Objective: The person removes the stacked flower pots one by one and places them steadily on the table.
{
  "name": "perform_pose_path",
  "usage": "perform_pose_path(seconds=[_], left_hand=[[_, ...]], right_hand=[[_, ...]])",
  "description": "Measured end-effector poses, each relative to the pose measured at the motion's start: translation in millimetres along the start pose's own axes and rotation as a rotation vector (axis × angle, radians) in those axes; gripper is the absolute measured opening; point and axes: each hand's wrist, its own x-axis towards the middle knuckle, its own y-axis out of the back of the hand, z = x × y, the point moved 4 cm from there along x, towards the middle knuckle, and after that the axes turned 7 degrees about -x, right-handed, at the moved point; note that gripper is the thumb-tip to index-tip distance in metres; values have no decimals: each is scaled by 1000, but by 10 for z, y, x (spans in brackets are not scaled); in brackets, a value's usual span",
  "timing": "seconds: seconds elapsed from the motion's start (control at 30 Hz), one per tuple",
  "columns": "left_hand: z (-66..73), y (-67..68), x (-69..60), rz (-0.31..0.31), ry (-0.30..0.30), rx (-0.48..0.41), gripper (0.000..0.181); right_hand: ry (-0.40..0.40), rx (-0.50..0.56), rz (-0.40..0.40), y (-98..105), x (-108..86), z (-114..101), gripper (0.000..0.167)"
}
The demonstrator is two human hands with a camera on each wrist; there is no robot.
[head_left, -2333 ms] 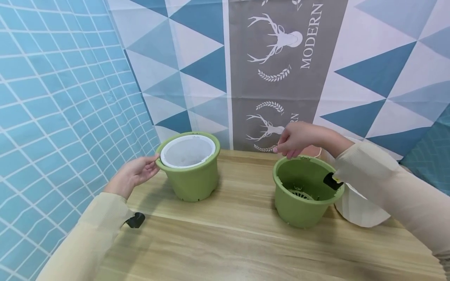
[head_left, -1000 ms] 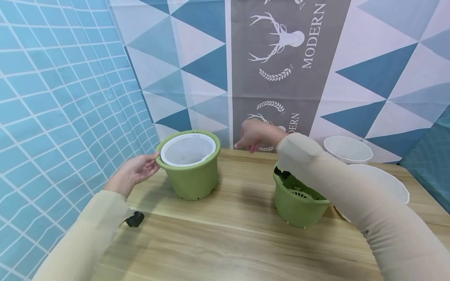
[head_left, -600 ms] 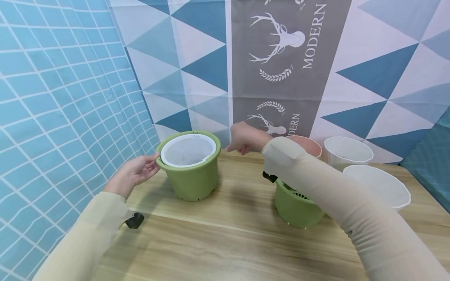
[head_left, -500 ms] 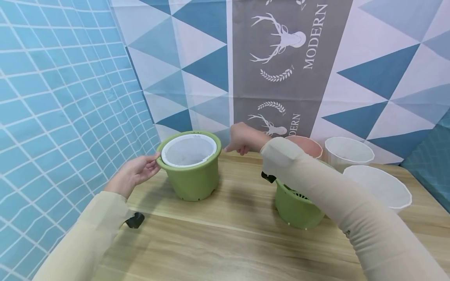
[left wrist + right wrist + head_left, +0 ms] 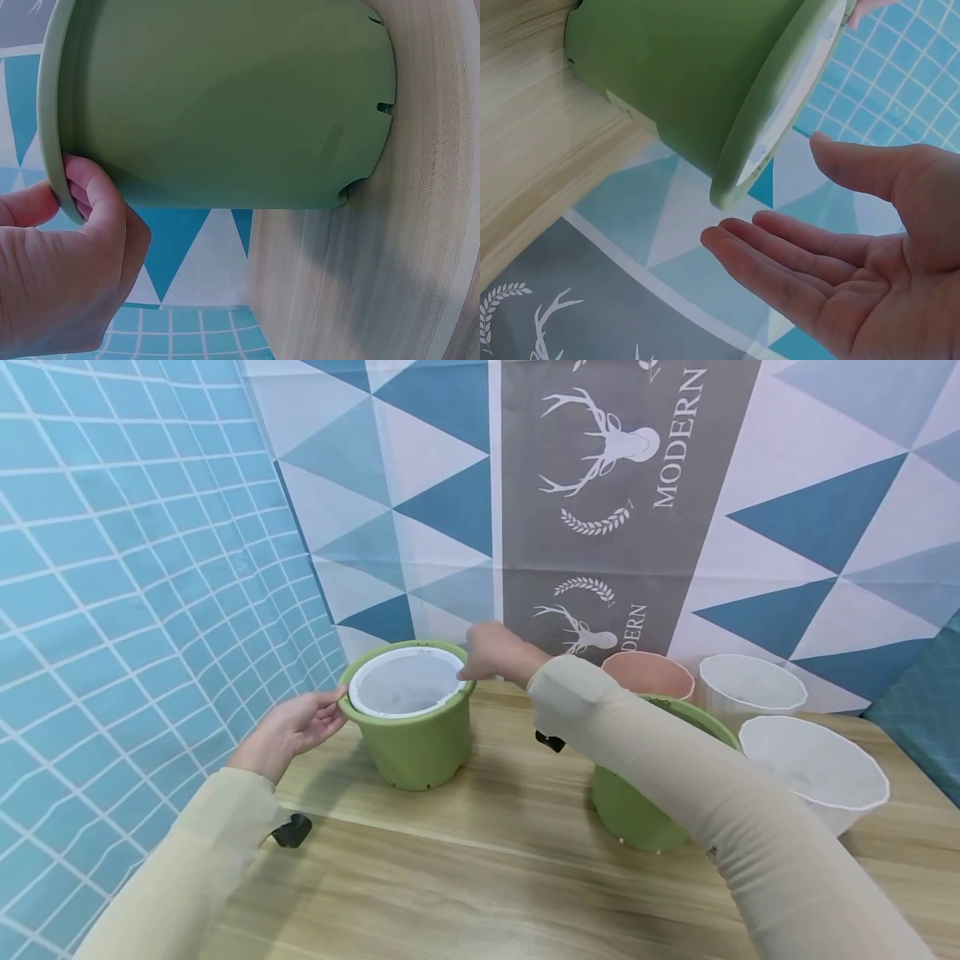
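A green flower pot [image 5: 416, 752] stands upright at the left, with a white pot [image 5: 407, 679] nested inside it. My left hand [image 5: 296, 727] pinches the green rim on its left side. In the left wrist view that thumb lies on top of the rim and the curled fingers [image 5: 97, 187] are under it. Across from it, my right hand [image 5: 495, 652] is at the right side of the same rim. The right wrist view shows the right hand [image 5: 847, 262] with thumb and fingers spread around the rim, apart from it and holding nothing.
A second green pot [image 5: 637, 814] stands at the right, partly hidden by my right sleeve [image 5: 675, 760]. Behind it are an orange pot [image 5: 648, 675] and two white pots, one at the back [image 5: 752, 681] and one nearer [image 5: 813, 764]. Patterned cloth backs the wooden table [image 5: 420, 877].
My right hand has moved left from above the second green pot to the nested pots' rim. My left hand keeps its grip. The pots at the right have come into fuller view.
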Motion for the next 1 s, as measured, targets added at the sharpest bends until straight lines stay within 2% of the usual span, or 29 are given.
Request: perform_pose_path(seconds=[0.37,0.67,1.0], left_hand=[[-32,-65,8,-1,-5,19,14],[-36,-57,1,18,-15,39,11],[-14,-11,-19,22,-31,61,12]], right_hand=[[-54,-14,17,-142,134,-33,31],[-87,-26,51,-262,246,-51,34],[-108,-153,100,-291,434,-157,35]])
